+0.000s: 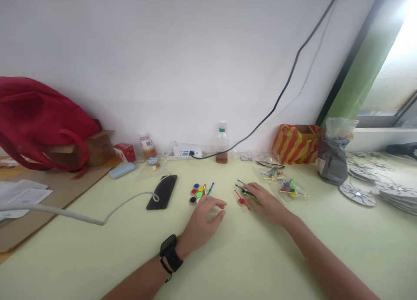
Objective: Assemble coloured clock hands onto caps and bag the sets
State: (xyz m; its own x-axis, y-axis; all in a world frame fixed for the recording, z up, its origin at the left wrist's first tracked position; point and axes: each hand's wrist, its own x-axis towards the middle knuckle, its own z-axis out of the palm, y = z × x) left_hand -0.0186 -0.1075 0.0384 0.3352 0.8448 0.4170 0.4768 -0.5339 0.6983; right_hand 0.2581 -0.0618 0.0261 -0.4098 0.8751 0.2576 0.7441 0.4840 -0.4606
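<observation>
My left hand (205, 219), a black watch (171, 252) on its wrist, hovers with thumb and index finger apart and nothing between them. Just beyond it lie small round plastic pieces in several colours, among them a black one (193, 200), a red one (194, 191) and a yellow one (201, 188). A blue arrow (211, 188) lies beside them. My right hand (262, 200) is closed down over small parts, its fingertips by a black arrow (239, 187); what they pinch is hidden. Left of that hand is a red double-ended arrow with a round centre (241, 201).
Right of my right hand are plastic bags of small coloured parts (293, 190). A black phone (162, 192) and a grey cable (127, 208) lie to the left. Along the wall stand a bottle (222, 143), a power strip (189, 151) and a striped bag (296, 144). Stacked discs (399, 195) sit far right.
</observation>
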